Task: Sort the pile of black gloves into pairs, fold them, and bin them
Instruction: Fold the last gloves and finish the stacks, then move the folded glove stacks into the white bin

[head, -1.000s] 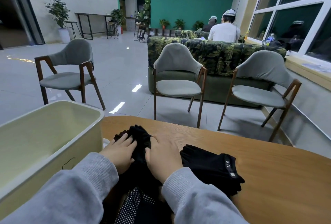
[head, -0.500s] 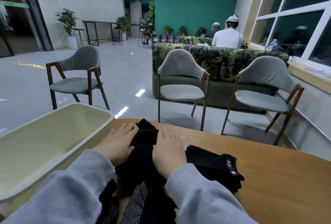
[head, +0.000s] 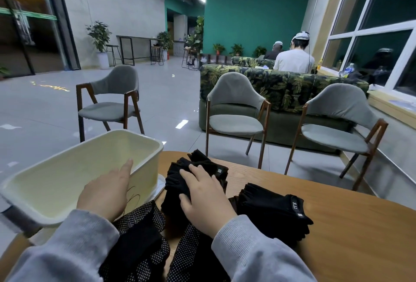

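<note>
The person's right hand [head: 206, 200] presses flat on a folded pair of black gloves [head: 193, 177] on the wooden table [head: 351, 232], the left hand [head: 108, 191] reaches flat over the cream bin [head: 67, 175], and more black gloves [head: 272, 209] lie just beside.

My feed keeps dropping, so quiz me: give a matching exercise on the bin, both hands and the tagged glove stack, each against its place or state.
Things:
1. left hand
2. right hand
3. cream bin
4. tagged glove stack

Places or states:
A. on the table, right of both hands
B. fingers straight, by the bin's wall
C. resting on the folded black gloves
D. no gloves seen inside

Pairs: 1-B, 2-C, 3-D, 4-A
</note>
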Motion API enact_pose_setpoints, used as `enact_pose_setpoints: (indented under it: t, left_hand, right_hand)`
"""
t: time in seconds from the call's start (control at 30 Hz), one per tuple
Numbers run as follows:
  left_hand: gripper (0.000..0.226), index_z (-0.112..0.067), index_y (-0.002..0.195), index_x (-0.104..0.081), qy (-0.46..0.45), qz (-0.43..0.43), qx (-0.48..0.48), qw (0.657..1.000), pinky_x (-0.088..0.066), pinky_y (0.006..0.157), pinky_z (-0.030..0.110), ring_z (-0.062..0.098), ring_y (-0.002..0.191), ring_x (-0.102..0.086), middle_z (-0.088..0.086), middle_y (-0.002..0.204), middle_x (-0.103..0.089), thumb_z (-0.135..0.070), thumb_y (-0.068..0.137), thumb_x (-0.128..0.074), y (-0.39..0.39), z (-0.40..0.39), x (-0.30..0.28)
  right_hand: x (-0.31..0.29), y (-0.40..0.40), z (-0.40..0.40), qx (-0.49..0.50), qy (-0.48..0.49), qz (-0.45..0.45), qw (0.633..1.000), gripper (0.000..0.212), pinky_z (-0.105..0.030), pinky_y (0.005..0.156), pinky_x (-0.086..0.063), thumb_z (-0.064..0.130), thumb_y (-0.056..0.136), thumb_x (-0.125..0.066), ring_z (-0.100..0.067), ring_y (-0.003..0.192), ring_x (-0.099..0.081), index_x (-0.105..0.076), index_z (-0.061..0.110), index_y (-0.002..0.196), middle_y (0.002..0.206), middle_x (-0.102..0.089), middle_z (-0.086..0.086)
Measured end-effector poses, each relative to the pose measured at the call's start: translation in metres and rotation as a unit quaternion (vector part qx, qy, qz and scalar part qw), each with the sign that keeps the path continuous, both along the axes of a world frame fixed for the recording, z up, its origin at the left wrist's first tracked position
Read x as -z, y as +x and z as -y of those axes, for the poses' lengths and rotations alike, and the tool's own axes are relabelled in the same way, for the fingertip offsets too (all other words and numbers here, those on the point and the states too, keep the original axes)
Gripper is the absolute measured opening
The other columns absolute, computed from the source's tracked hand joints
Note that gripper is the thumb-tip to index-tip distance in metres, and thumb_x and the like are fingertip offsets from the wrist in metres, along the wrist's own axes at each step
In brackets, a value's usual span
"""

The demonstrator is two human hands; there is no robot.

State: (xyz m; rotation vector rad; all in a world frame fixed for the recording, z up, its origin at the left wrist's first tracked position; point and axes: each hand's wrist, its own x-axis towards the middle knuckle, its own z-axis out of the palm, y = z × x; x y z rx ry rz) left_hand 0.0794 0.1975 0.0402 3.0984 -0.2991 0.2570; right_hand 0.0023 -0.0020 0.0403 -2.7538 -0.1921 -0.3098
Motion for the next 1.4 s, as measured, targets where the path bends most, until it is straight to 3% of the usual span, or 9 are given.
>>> enact_pose_setpoints:
  t: [0.07,0.23,0.43,0.53,0.7,0.9,1.1,1.27,1.4]
  left_hand:
    - [0.073,-0.038,0.147,-0.005,-0.040,0.005,0.001,0.999,-0.049,0.077,0.030,0.018,0.095,-0.058,-0.001,0.120,-0.057,-0.009,0.089,-0.038,-0.004,-0.003,0.002]
    - [0.066,-0.051,0.141,-0.022,-0.113,0.037,0.007,0.993,-0.045,0.072,0.027,0.018,0.102,-0.058,-0.006,0.125,-0.058,-0.013,0.090,-0.039,-0.019,-0.001,-0.001]
    - [0.078,-0.064,0.134,0.001,-0.082,0.102,0.025,0.991,-0.046,0.066,0.027,0.018,0.091,-0.063,-0.008,0.113,-0.065,-0.014,0.089,-0.038,-0.039,-0.008,-0.023]
    - [0.087,-0.065,0.123,0.013,-0.065,0.150,0.061,0.985,-0.034,0.052,0.026,0.020,0.069,-0.059,-0.005,0.101,-0.069,-0.008,0.086,-0.042,-0.052,-0.006,-0.040]
    - [0.134,-0.063,0.135,-0.014,-0.108,0.236,0.228,0.938,-0.008,0.040,0.010,0.022,0.029,-0.046,-0.011,0.067,-0.070,0.013,0.040,-0.070,-0.070,0.005,-0.057]
    - [0.071,-0.044,0.129,-0.042,-0.092,0.264,0.385,0.880,-0.019,0.036,0.013,0.013,0.042,-0.054,-0.019,0.087,-0.069,-0.012,0.067,-0.030,-0.109,0.057,-0.084]
    - [0.078,-0.045,0.135,-0.037,-0.085,0.290,0.477,0.826,-0.036,0.035,0.023,0.013,0.047,-0.057,-0.019,0.090,-0.068,-0.006,0.067,-0.039,-0.134,0.130,-0.085]
    - [0.067,-0.042,0.133,-0.041,-0.102,0.266,0.559,0.778,-0.038,0.038,0.020,0.011,0.050,-0.057,-0.019,0.087,-0.066,-0.011,0.073,-0.037,-0.172,0.193,-0.074]
    - [0.087,-0.043,0.133,-0.040,-0.113,0.256,0.592,0.755,-0.037,0.039,0.019,0.012,0.048,-0.056,-0.017,0.083,-0.065,-0.001,0.062,-0.066,-0.203,0.238,-0.057]
  right_hand:
    - [0.000,-0.003,-0.005,-0.002,0.002,0.001,1.000,0.054,-0.041,0.117,-0.006,0.028,0.097,-0.041,-0.015,0.144,-0.005,-0.022,0.026,0.147,0.155,-0.015,0.003]
    - [-0.003,-0.009,-0.015,-0.021,0.010,0.030,0.999,0.053,-0.041,0.117,-0.009,0.025,0.097,-0.043,-0.015,0.143,-0.008,-0.023,0.028,0.146,0.154,-0.017,0.003]
    - [-0.018,-0.016,-0.023,-0.081,0.038,0.142,0.986,0.057,-0.028,0.112,-0.023,0.016,0.092,-0.049,-0.018,0.137,-0.028,-0.031,0.022,0.145,0.153,-0.024,-0.002]
    - [-0.026,-0.019,-0.026,-0.089,0.038,0.209,0.973,0.058,-0.029,0.111,-0.022,0.014,0.087,-0.050,-0.023,0.137,-0.031,-0.036,0.022,0.142,0.149,-0.033,-0.008]
    - [-0.042,-0.031,-0.014,-0.033,-0.020,0.329,0.944,0.050,-0.038,0.117,-0.011,0.029,0.087,-0.040,-0.021,0.139,-0.029,-0.036,0.029,0.138,0.144,-0.043,-0.002]
    - [-0.059,-0.071,0.044,0.020,-0.055,0.435,0.898,0.032,-0.042,0.110,-0.025,0.036,0.092,-0.049,-0.015,0.111,-0.057,-0.064,0.019,0.115,0.105,-0.068,0.005]
    - [-0.061,-0.144,0.112,0.081,-0.107,0.463,0.876,0.029,-0.028,0.082,-0.037,0.037,0.090,-0.052,-0.013,0.085,-0.061,-0.055,0.027,0.117,0.088,-0.069,0.010]
    - [-0.051,-0.215,0.162,0.134,-0.164,0.471,0.856,0.027,-0.027,0.078,-0.034,0.032,0.091,-0.055,-0.009,0.082,-0.057,-0.053,0.027,0.118,0.084,-0.066,0.012]
    - [-0.035,-0.263,0.191,0.183,-0.175,0.467,0.847,0.022,-0.028,0.076,-0.036,0.035,0.092,-0.053,-0.009,0.080,-0.056,-0.054,0.026,0.112,0.082,-0.067,0.010]
